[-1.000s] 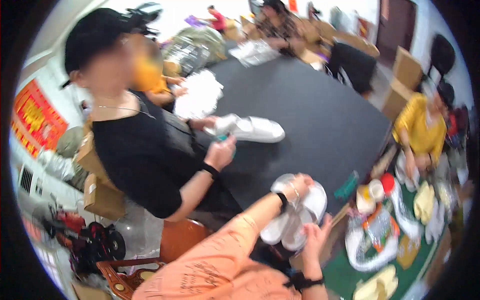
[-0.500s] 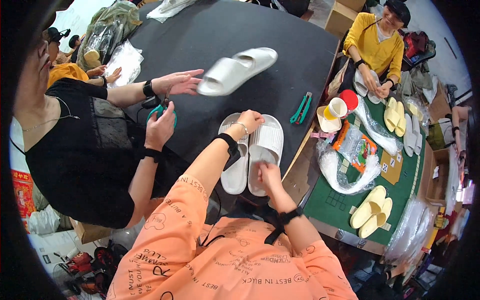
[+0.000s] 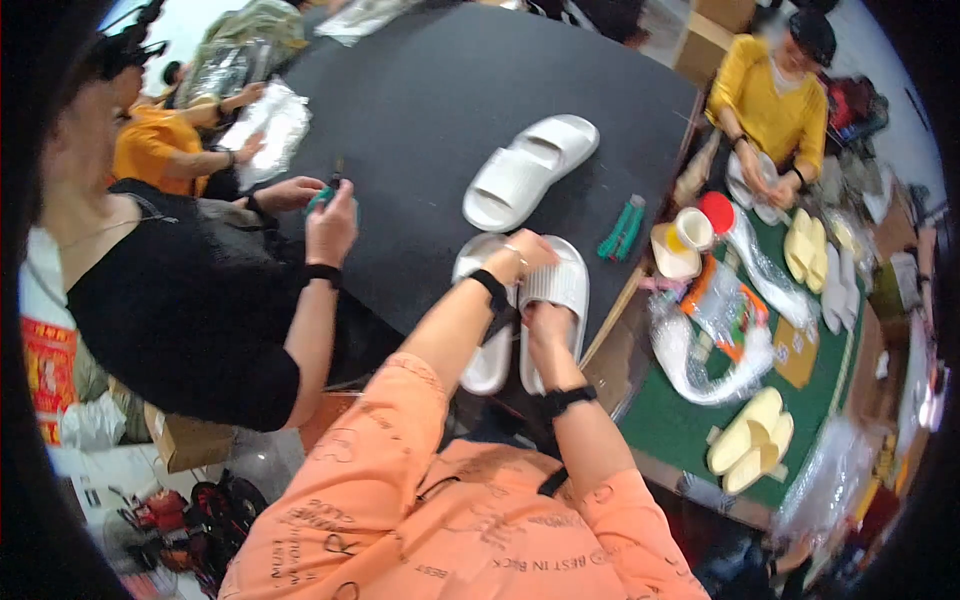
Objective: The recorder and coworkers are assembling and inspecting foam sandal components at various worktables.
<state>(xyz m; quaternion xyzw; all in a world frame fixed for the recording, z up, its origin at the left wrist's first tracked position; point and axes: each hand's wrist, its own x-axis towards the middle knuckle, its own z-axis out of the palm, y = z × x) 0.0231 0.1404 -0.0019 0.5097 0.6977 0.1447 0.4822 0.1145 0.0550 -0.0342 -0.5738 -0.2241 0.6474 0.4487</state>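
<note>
A pair of white slide slippers lies side by side in front of me, toes away. My left hand (image 3: 530, 252) crosses the toe end of the pair, its fingers curled over the right slipper (image 3: 567, 282); what they grip cannot be made out. At that slipper's foot opening is my right hand (image 3: 550, 325), with its fingers hidden under or against the strap. The left slipper (image 3: 487, 365) is partly covered by my left forearm. Just beyond the pair rests another white slipper (image 3: 530, 175), touched by no one.
Green-handled cutters (image 3: 622, 230) lie to the right on the black table (image 3: 400, 110). On my left a person in black holds green-handled scissors (image 3: 322, 197). A green side table (image 3: 660, 425) carries cups, plastic bags and yellow slippers (image 3: 750, 440). Across it, a person in yellow handles slippers.
The far slipper, blurred beside the neighbour's outstretched hand before, now rests further right on the table. That hand has drawn back to the scissors. My right hand has moved up to the strap.
</note>
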